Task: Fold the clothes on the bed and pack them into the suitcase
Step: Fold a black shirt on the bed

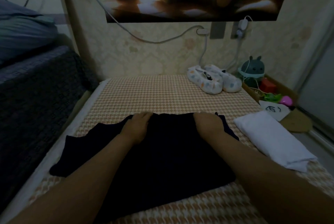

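Dim room, view down onto the bed (pixel 162 93), which has a houndstooth-checked cover.

Dark garment (pixel 162 151) lies spread flat on the bed's near half. One sleeve-like flap runs out to the left, and a smaller piece shows past the right wrist.

Left hand (pixel 138 126): resting on the garment's far edge, left of the middle. Fingers (pixel 142 115) lie close together, lightly bent, along that edge, where the cloth is bunched a little beside them. Cannot tell whether the grip pinches the cloth or only presses it.

Right hand (pixel 207 122): on the same far edge, toward the right. Back of the hand faces up and the fingers turn down out of sight at the hem. Cannot tell this grip's state either.

Both forearms lie across the garment.

Folded white cloth (pixel 271 139) sits on the bed's right edge, just beside the garment and apart from it.

Pair of pale spotted slippers (pixel 213 81) at the far right corner, against the wall. Round dark-green toy with ears (pixel 252 70) just right of them, above an open cardboard box (pixel 282 86) holding small coloured items.
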Tool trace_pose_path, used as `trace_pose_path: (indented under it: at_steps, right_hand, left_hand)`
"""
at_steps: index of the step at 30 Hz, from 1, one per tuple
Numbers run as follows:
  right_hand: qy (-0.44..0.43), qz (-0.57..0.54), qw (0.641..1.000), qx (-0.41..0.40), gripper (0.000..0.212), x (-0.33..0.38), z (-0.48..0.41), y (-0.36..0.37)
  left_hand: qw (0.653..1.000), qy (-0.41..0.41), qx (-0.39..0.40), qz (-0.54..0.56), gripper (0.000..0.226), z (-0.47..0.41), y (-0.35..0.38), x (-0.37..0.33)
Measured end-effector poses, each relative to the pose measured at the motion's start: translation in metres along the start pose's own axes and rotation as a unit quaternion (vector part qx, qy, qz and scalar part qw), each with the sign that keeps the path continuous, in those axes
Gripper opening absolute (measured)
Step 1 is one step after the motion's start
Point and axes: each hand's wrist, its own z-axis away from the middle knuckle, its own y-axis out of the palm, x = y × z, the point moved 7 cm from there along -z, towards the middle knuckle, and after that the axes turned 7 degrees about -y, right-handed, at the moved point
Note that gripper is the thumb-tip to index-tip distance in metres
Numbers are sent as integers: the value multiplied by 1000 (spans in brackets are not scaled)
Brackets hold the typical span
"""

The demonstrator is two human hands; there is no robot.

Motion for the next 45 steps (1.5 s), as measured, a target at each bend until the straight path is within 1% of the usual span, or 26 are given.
trace_pose_path:
  at_steps: [3,4,6,8,10,11,12,14,15,18,20,22,24,25,27,29,31,33,34,35,37,38,40,41,43,45]
  right_hand:
    - [127,-164,976,-72,27,-29,-18,-2]
    - [164,-210,958,-103,22,-40,-23,-2]
    - [224,-284,925,-119,8,-50,-28,2]
    - [226,-320,914,-110,40,-47,-30,9]
    - [169,-297,934,-104,63,-34,-29,14]
    - [104,-255,953,-126,67,-23,-29,11]
    - [23,-196,969,-152,65,-9,-29,8]
    - [-117,-108,971,-175,44,18,-29,4]
    - [-163,-118,970,-137,41,32,-30,7]
    - [-191,-161,968,5,54,66,-30,22]
    - [-205,-144,968,-2,62,83,-29,23]
    - [-214,-149,965,26,64,97,-29,27]
    - [-191,-155,964,103,63,102,-29,38]
    - [-184,-149,964,120,63,103,-29,42]
    - [-186,-138,965,122,63,104,-27,43]
    - [-181,-151,966,108,62,102,-26,40]
    - [-160,-158,971,75,58,96,-25,35]
    - [-128,-152,979,40,52,83,-23,30]
    - [-109,-147,982,36,51,73,-21,29]
    - [-91,-137,985,47,52,61,-18,31]
    - [-66,-118,986,95,56,39,-10,36]
    - [-59,-127,984,114,58,29,-6,36]
    - [-45,-180,976,112,61,9,0,31]
    - [-32,-200,975,92,61,-2,2,26]
    - [15,-183,982,49,59,-31,6,16]
    - [82,-124,988,43,61,-63,15,10]
  left_hand:
    - [995,-66,-29,-72,48,-20,-8,28]
    - [990,-81,-34,-107,46,-24,-10,36]
    - [990,-90,-56,-95,40,-28,-15,50]
    - [992,-88,-71,-47,36,-27,-18,61]
    - [994,-91,-67,-6,33,-22,-20,68]
    - [993,-97,-68,16,31,-19,-25,70]
    - [993,-91,-73,30,32,-17,-28,73]
    - [993,-107,-53,11,36,-16,-35,87]
    - [989,-144,-24,5,36,-14,-38,101]
    - [984,-170,40,22,37,-4,-46,122]
    - [981,-182,69,-22,33,7,-54,123]
    - [979,-187,43,-73,33,13,-61,127]
    - [981,-161,-78,-74,26,16,-74,136]
    - [974,-141,-139,-108,22,18,-78,142]
    - [952,-163,-173,-192,23,25,-80,148]
    - [954,-158,-171,-189,25,23,-78,139]
    - [977,-97,-147,-120,37,13,-72,115]
    - [994,-19,-96,-39,40,6,-59,85]
    - [999,-10,-47,-12,46,6,-48,72]
    - [999,-22,20,-13,52,7,-33,63]
    - [981,-85,148,-92,62,16,-3,56]
    - [970,-112,170,-133,64,19,3,53]
    - [964,-137,145,-177,66,18,-2,35]
    - [968,-124,118,-186,66,13,-7,19]
    - [982,-43,61,-174,62,2,-12,-23]
    - [992,61,20,-104,54,-5,-12,-74]
